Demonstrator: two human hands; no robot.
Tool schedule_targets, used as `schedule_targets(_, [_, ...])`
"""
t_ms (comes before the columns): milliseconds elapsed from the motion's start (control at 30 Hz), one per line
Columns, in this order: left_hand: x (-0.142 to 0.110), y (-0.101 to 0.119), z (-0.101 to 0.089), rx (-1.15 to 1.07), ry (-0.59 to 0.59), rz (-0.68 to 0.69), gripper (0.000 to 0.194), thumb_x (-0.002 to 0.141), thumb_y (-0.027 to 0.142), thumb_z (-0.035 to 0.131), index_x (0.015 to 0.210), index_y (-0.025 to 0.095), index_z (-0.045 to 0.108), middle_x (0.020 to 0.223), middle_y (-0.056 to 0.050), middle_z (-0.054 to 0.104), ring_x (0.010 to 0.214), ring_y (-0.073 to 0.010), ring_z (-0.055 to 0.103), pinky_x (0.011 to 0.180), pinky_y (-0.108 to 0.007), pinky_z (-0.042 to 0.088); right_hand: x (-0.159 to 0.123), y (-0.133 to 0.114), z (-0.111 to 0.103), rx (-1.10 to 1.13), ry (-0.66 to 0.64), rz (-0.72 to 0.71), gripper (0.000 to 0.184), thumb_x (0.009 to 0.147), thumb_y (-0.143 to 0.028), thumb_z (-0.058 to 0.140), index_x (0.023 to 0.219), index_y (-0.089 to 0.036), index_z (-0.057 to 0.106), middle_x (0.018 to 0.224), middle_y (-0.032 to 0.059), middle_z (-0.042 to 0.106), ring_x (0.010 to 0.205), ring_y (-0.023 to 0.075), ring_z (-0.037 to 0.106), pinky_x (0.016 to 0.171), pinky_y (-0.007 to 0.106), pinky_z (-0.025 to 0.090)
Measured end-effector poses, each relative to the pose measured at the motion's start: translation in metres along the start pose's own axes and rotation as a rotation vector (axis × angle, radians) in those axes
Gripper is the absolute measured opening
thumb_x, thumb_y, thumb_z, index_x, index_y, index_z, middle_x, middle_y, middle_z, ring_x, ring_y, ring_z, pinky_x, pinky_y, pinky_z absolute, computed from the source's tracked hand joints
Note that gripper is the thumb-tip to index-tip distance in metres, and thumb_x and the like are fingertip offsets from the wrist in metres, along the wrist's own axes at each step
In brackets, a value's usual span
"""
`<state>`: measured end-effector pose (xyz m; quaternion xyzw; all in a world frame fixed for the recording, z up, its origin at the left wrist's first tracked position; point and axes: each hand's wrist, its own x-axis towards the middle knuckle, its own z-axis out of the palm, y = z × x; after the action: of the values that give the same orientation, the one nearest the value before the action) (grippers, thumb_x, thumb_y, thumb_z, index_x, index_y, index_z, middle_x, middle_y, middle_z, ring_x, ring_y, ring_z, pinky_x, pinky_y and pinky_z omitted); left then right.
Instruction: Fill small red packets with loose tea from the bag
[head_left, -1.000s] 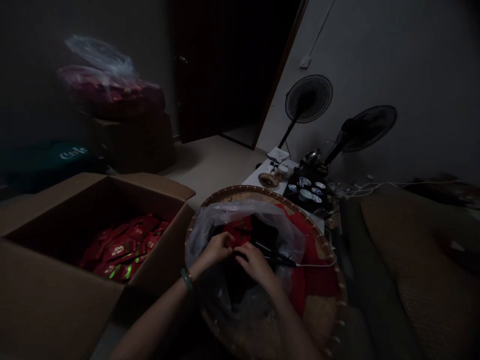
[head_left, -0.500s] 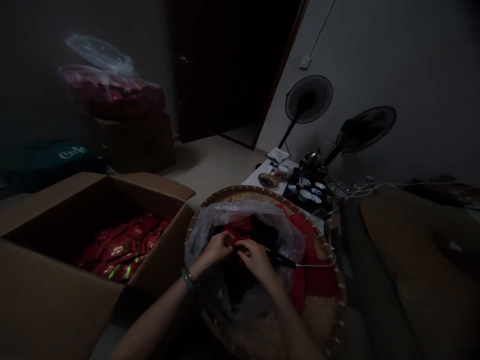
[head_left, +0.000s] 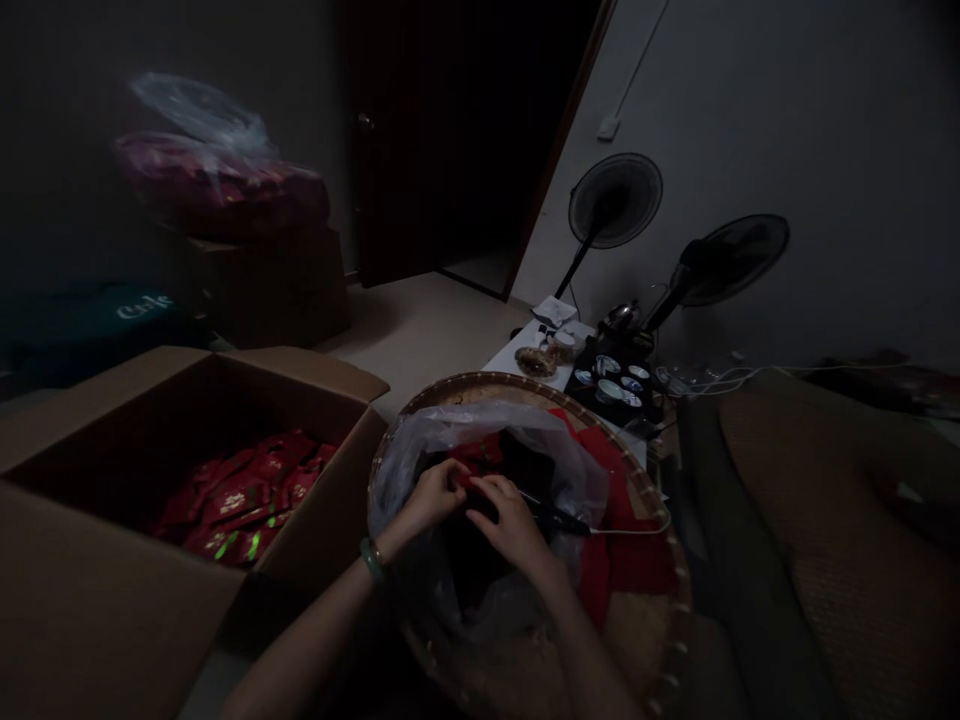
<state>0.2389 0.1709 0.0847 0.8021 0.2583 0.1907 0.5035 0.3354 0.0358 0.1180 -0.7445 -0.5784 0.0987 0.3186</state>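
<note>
My left hand (head_left: 436, 496) is closed in a pinch on a small red piece (head_left: 466, 482), too dark to make out as cloth or a pouch. Stretched fingers of my right hand (head_left: 508, 518) reach the piece's right side, with the thumb held apart below. Both hands are over an open clear plastic bag (head_left: 412, 440) with dark and red contents, lying in a round woven bamboo tray (head_left: 442, 385). Just right of my right hand is a black-handled, pen-like tool (head_left: 566, 522) with a thin metal shaft and white cord. Red cloth (head_left: 634, 560) lies at the tray's right side.
A cardboard box (head_left: 330, 475) at left holds many red pouches (head_left: 247, 490). Behind the tray, a low table (head_left: 502, 358) carries small cups (head_left: 611, 390). Two fans (head_left: 615, 200) stand by the wall. A full plastic bag (head_left: 225, 180) rests on another carton (head_left: 277, 285).
My right thumb has dropped away from its fingers, which are now straighter. More of the small red piece shows between the hands. My left hand stays nearly in place.
</note>
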Motion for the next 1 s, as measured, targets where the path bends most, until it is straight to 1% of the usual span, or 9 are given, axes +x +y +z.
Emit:
schedule_targets(100, [0.0,0.001,0.001,-0.029,0.012,-0.001,0.027,0.061,0.007,0.05,0.086,0.013,0.06,0.069,0.001,0.059,0.059,-0.0086,0.051,0.054,-0.017,0.037,0.001,0.004,0.003,-0.019,-0.032,-0.016,0.031,0.078,-0.014,0.056,0.108,-0.022,0.059,0.103,0.0057,0.06,0.097,0.0186,0.053,0.087,0.034,0.044])
schedule_targets(233, [0.001,-0.004,0.002,-0.047,0.066,-0.026,0.027,0.061,0.008,0.048,0.085,0.013,0.059,0.064,0.003,0.055,0.055,-0.0077,0.049,0.051,-0.017,0.035,0.001,0.005,0.005,-0.085,0.058,-0.078,0.018,0.082,-0.013,0.052,0.094,-0.02,0.064,0.09,0.0052,0.062,0.089,0.0182,0.053,0.082,0.032,0.045])
schedule_targets(333, [0.002,-0.007,0.003,-0.059,0.086,-0.03,0.027,0.06,0.008,0.049,0.085,0.013,0.059,0.063,0.004,0.054,0.056,-0.0075,0.048,0.051,-0.016,0.035,0.0,0.002,0.005,-0.153,0.084,-0.116,0.015,0.082,-0.015,0.052,0.089,-0.019,0.065,0.091,0.0062,0.06,0.091,0.0194,0.051,0.084,0.034,0.044])
schedule_targets(500, [0.002,-0.004,0.007,-0.115,0.047,-0.002,0.028,0.061,0.007,0.047,0.085,0.013,0.059,0.07,0.002,0.058,0.058,-0.0077,0.049,0.053,-0.016,0.037,-0.001,0.001,0.009,-0.251,-0.026,-0.03,0.016,0.076,-0.014,0.057,0.089,-0.02,0.065,0.1,0.0077,0.057,0.1,0.0218,0.047,0.088,0.035,0.043])
schedule_targets(667, [0.0,-0.003,0.008,-0.164,0.052,-0.014,0.025,0.063,0.008,0.049,0.086,0.012,0.058,0.064,0.003,0.055,0.055,-0.0075,0.047,0.052,-0.017,0.037,-0.002,0.004,0.011,-0.289,-0.108,0.03,0.017,0.08,-0.014,0.054,0.091,-0.021,0.065,0.095,0.0063,0.059,0.095,0.0204,0.05,0.084,0.031,0.044])
schedule_targets(767, [-0.002,-0.004,0.003,-0.224,0.049,0.03,0.021,0.068,0.014,0.053,0.089,0.012,0.058,0.069,0.001,0.057,0.061,-0.0093,0.051,0.06,-0.02,0.041,-0.002,0.008,0.008,-0.305,-0.134,0.045,0.019,0.083,-0.014,0.05,0.091,-0.022,0.065,0.092,0.0053,0.059,0.09,0.0191,0.053,0.08,0.029,0.044])
schedule_targets(833, [-0.005,-0.006,-0.002,-0.288,-0.003,0.09,0.035,0.068,0.022,0.061,0.102,0.013,0.057,0.087,-0.004,0.061,0.078,-0.0135,0.055,0.072,-0.024,0.044,-0.002,0.009,0.005,-0.303,-0.118,0.045,0.02,0.085,-0.015,0.048,0.091,-0.022,0.066,0.09,0.0052,0.06,0.087,0.0186,0.054,0.077,0.029,0.044])
schedule_targets(933, [-0.01,-0.013,-0.007,-0.289,-0.175,0.172,0.076,0.052,0.028,0.078,0.122,0.018,0.048,0.116,-0.009,0.055,0.103,-0.0212,0.05,0.088,-0.03,0.04,-0.001,0.008,0.0,-0.261,-0.095,0.013,0.019,0.086,-0.016,0.049,0.091,-0.021,0.066,0.089,0.0052,0.06,0.085,0.0182,0.054,0.075,0.028,0.044])
schedule_targets(1000, [-0.011,-0.018,-0.007,-0.23,-0.287,0.157,0.072,0.05,0.03,0.079,0.116,0.016,0.053,0.111,-0.007,0.058,0.099,-0.0212,0.051,0.087,-0.03,0.04,0.0,0.005,-0.002,-0.205,-0.096,-0.016,0.017,0.085,-0.017,0.051,0.09,-0.021,0.067,0.088,0.0051,0.06,0.085,0.0179,0.054,0.075,0.028,0.044])
